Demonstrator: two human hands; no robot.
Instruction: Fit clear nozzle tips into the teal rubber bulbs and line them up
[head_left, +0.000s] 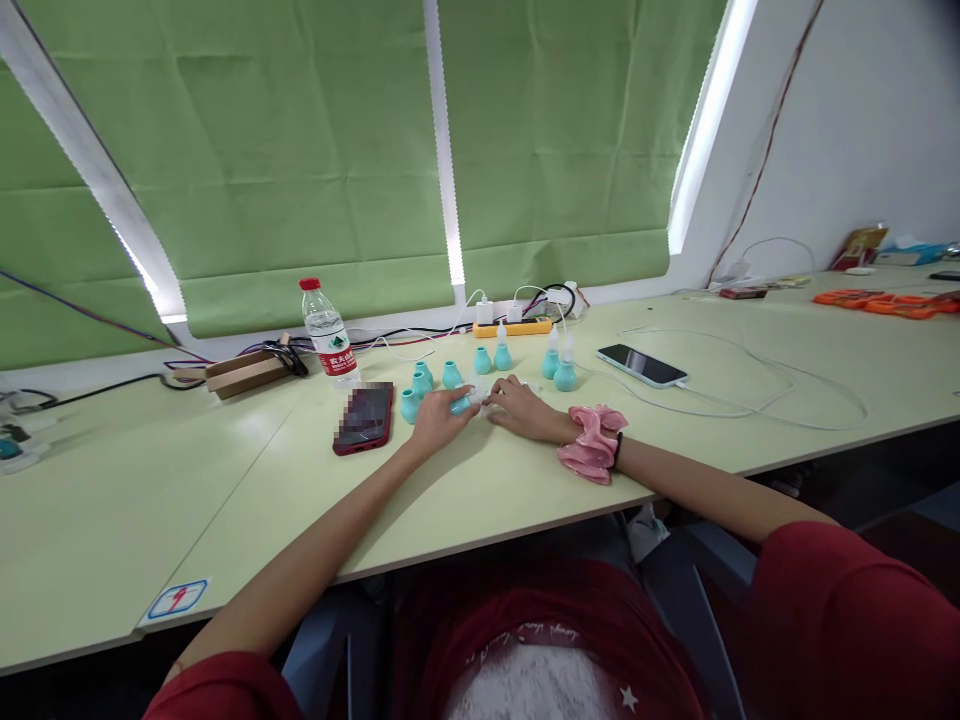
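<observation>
My left hand is closed around a small teal squeeze bulb, lying low over the table. At the bulb's right end is a translucent whitish tip, and the fingers of my right hand are pinched together against it. Whether tip and bulb are joined is too small to tell. Several teal bulbs with open necks stand just beyond my left hand. Farther back, one bulb carries a clear pointed nozzle. Two more nozzle-topped bulbs stand upright to the right.
Left of my hands are a red-cased phone and a water bottle. A cardboard tray lies farther left. Behind the bulbs runs a yellow power strip. A charging phone trails a white cable on the right.
</observation>
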